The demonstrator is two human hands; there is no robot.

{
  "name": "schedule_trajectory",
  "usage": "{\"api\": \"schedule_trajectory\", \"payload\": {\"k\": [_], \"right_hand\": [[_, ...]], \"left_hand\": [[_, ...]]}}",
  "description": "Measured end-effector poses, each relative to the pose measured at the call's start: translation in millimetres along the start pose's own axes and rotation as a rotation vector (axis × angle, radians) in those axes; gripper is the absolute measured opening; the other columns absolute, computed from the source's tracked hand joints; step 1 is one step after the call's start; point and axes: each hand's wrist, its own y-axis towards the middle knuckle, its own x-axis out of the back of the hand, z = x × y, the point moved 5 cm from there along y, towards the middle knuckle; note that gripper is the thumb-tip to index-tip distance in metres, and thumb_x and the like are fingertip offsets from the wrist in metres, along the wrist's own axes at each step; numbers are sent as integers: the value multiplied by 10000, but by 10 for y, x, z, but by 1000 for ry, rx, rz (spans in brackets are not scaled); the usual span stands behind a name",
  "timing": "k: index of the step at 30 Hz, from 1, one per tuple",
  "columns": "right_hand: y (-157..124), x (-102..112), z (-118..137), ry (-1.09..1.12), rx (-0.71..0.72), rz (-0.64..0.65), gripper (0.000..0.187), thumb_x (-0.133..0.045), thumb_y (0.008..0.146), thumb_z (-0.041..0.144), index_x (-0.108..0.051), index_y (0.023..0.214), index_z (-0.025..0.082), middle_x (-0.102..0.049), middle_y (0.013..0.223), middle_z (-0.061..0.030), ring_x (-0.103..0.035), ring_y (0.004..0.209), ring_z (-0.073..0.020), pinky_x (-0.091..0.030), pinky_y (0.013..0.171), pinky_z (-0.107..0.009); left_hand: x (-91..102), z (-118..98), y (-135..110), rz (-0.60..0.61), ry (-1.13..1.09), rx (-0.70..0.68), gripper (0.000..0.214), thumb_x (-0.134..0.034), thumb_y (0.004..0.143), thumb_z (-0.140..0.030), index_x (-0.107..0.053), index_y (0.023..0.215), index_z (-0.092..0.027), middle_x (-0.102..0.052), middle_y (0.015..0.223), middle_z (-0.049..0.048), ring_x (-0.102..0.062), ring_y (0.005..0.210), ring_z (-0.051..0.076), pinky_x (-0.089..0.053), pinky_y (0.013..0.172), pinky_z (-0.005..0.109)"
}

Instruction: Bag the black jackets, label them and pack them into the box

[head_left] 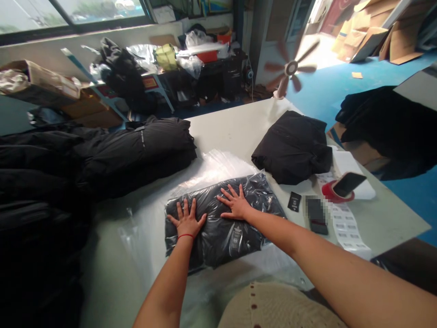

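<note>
A folded black garment in a clear plastic bag point(218, 243) lies flat on the table before me. My left hand point(187, 221) rests on its left part with the fingers spread, a red string round the wrist. Flat on the upper middle of the bag is my right hand point(235, 204), its fingers also apart. A label with pale print point(236, 238) shows through the plastic below my right hand. Beneath and behind the bag are more clear plastic bags point(218, 160).
Black garments point(136, 150) are heaped at the left, and a folded dark garment point(293, 146) lies at the back right. Beside the bag are a black tag point(294, 201), a phone point(317, 218), a sticker strip point(346, 225) and a red tape roll point(336, 192). A small fan point(290, 68) stands at the far edge.
</note>
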Motion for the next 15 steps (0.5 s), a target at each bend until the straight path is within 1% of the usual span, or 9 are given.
{"api": "schedule_trajectory", "payload": {"k": [3,7,15], "right_hand": [[3,-86,-40,-10,-8,15,797,-361,842,751,-177,1517,370,-96,1617,-23,57,1459,-385,150,1028,-729],[13,-139,-47,-7,-10,28,795,-377,843,740,-174,1517,369,-83,1618,-23,55,1458,-387,152,1031,-726],[29,-145,-41,23,-38,81,788,-408,841,727,-192,1513,376,-92,1617,-16,61,1458,-388,144,1045,-716]], "left_hand": [[-98,-4,8,35,17,3,778,-404,856,-632,-178,1526,-308,-91,1623,57,80,1468,362,-16,1069,727],[-157,-7,24,62,27,0,769,-403,860,-631,-182,1525,-314,-97,1622,59,74,1470,356,-17,1074,723],[-141,-26,14,72,22,-8,758,-421,860,-618,-209,1523,-315,-83,1623,65,69,1467,373,-14,1075,724]]}}
